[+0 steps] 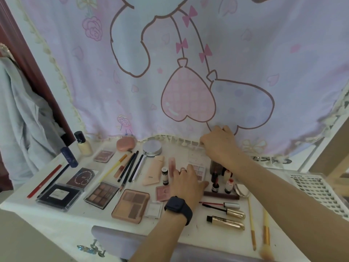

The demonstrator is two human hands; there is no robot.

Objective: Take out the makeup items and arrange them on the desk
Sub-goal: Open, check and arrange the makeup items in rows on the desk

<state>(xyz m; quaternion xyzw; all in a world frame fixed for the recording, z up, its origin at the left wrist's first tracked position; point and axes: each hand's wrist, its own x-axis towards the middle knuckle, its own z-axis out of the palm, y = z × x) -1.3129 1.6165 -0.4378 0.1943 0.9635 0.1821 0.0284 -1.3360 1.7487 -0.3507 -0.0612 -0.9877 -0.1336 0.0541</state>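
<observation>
The right hand point(219, 142) closes its grip on the clear lid point(196, 151) of the small eyeshadow palette point(198, 170), raised at the back of the bench point(79, 220), while the left hand point(186, 181) lies flat and open on the palette's near edge with nothing in its grip. The palette looks light, stiff and slick, its thin hinge probably fragile, so I would take it by its side edges, not the lid. Its pale pink and mauve pans sit in a grid; left of it lie the peach tube point(153, 172) and pencils point(130, 166), right of it small bottles point(221, 181).
</observation>
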